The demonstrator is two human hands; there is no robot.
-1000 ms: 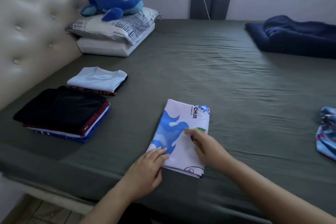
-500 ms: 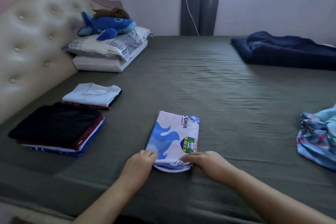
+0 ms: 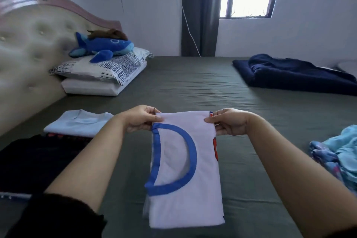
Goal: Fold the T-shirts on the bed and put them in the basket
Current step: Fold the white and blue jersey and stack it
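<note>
A folded white T-shirt (image 3: 185, 195) with a blue collar band hangs in the air over the grey-green bed (image 3: 193, 87), its plain side toward me. My left hand (image 3: 140, 118) pinches its upper left corner and my right hand (image 3: 229, 121) pinches its upper right corner. To the left lie a folded light blue T-shirt (image 3: 81, 121) on a small pile and a stack topped by a black folded shirt (image 3: 32, 160). An unfolded blue patterned garment (image 3: 336, 152) lies at the right edge. No basket is in view.
Two pillows (image 3: 100, 71) with a blue plush whale (image 3: 102, 46) sit by the padded headboard (image 3: 25, 48) at the left. A dark navy blanket (image 3: 293, 73) lies at the far right of the bed. A window and a dark curtain are behind.
The folded white shirt lay flat on the bed with both hands at its near edge. Both hands have now lifted it and turned it over, so the collar side faces me. The camera tilted up.
</note>
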